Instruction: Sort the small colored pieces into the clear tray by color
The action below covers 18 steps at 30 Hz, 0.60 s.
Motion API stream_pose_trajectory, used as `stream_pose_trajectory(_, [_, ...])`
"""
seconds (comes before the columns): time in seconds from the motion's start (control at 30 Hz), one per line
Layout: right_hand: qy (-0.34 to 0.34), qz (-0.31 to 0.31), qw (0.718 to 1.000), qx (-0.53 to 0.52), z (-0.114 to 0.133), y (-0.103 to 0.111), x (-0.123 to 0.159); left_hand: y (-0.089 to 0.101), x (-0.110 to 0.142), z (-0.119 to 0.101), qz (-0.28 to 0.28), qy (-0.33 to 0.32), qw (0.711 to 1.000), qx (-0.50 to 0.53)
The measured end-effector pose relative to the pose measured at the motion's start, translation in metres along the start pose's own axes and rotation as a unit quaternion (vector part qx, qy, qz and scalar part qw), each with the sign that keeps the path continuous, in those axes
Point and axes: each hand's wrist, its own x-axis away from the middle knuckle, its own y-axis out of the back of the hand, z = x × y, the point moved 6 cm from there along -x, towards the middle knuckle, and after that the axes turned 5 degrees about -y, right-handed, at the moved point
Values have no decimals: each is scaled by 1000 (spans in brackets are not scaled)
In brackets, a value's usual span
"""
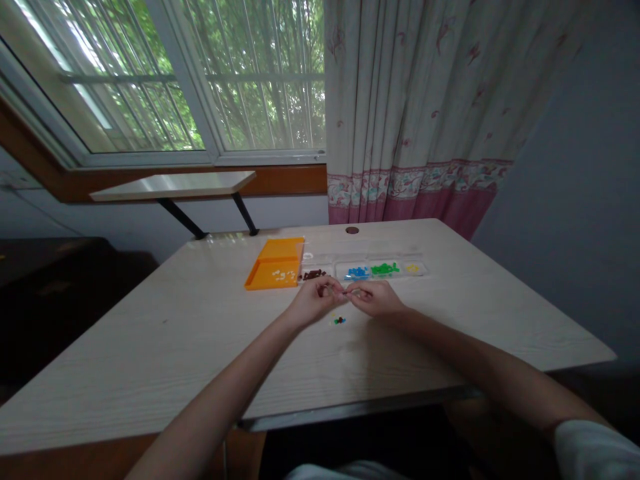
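Observation:
My left hand (317, 300) and my right hand (376, 297) meet fingertip to fingertip above the table, both pinched closed. A tiny dark piece shows between their fingertips; its kind is too small to make out. Just below them on the tabletop lies a small cluster of green, blue, dark and yellow pieces (340, 321). Beyond my left hand are dark brown pieces (314, 274). Past my right hand, a clear plastic tray (424, 269) holds blue pieces (357, 273), green pieces (385, 269) and a few yellow pieces (413, 268).
An orange tray (280, 248) with white pieces (285, 275) in its front part stands left of the clear tray. The pale wooden table (190, 360) has a round brown cap (352, 230) near its back edge. A raised shelf (180, 184) stands at the back left, before the window.

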Motion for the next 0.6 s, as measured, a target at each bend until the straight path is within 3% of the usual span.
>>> stream_pose_trajectory(0.07, [4,-24,1000,-6,-2,5,0,0,1,-4,24,-7,999,-34])
stream_pose_trajectory(0.2, [0,-98,995,-15,-9,23,-1,-7,5,-11,124,-51,982,-133])
stream_pose_trajectory(0.3, [-4,-145,989,-16,-10,36,-1,-11,8,-12,151,-75,971,-171])
stream_pose_trajectory(0.43, [2,-162,986,-21,-5,43,0,-11,8,-18,117,-100,968,-199])
stream_pose_trajectory(0.6, [10,-143,988,-48,-5,32,1,-2,6,-31,18,-132,966,-221])
